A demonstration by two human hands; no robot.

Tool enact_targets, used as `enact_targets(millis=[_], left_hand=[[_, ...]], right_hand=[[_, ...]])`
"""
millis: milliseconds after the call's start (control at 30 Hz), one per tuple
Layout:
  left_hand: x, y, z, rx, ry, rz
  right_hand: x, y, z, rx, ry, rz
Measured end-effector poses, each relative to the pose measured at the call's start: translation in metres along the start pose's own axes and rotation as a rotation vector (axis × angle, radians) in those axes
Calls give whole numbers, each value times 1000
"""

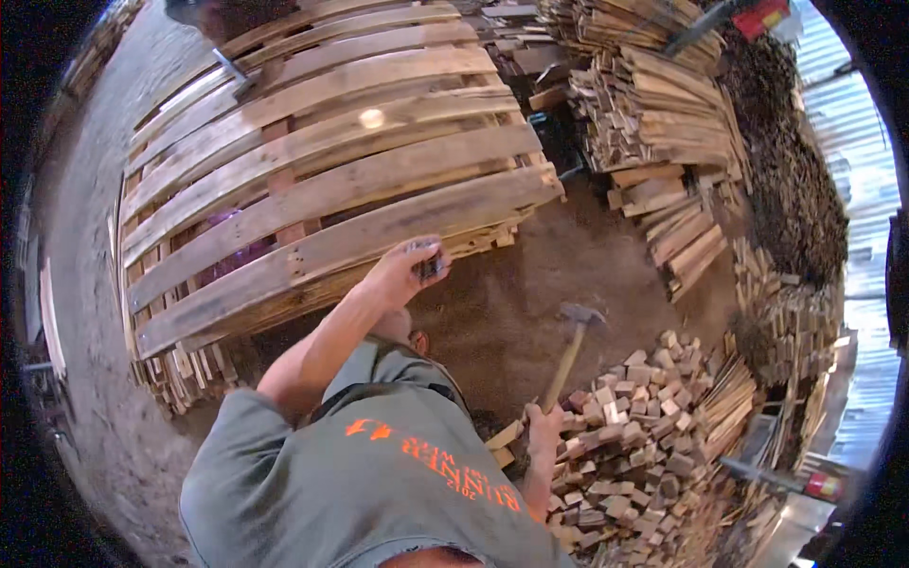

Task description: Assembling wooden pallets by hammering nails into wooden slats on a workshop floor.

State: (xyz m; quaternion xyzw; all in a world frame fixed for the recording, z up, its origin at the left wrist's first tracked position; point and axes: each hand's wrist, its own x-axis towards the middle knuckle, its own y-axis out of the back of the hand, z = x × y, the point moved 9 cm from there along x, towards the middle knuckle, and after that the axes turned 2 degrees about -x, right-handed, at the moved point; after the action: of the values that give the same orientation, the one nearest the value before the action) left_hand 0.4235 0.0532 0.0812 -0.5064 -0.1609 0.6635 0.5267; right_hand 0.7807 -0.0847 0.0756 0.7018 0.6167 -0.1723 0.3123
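Note:
In my left hand (402,275), closed near the front corner of the wooden pallet (350,199), is a small dark, shiny clump (430,263) that looks like nails. My right hand (544,426) is wrapped round the lower handle of a hammer (569,355). Its head points up and away from me, over the dirt floor between the pallet and a heap of wood blocks (630,407). Spaced slats form the pallet's top, on a stack of more wood. Another hammer (234,76) appears to lie across its far left slats.
Stacked boards (663,104) stand at the far right, with loose slats (686,241) nearer. A corrugated metal wall (852,189) runs along the right side. Grey bars with red ends, one (786,478) low and one (724,24) high, jut in there. Dirt floor (104,189) lies left of the pallet.

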Motion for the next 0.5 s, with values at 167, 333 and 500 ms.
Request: enact_targets(millis=[167, 333, 500], left_hand=[[87, -46, -21, 13, 144, -67], [177, -71, -5, 43, 167, -58], [262, -98, 50, 237, -30, -105]], right_hand=[[4, 25, 21, 159, -10, 162], [35, 3, -9, 184, -22, 152], [87, -32, -76, 179, -16, 3]])
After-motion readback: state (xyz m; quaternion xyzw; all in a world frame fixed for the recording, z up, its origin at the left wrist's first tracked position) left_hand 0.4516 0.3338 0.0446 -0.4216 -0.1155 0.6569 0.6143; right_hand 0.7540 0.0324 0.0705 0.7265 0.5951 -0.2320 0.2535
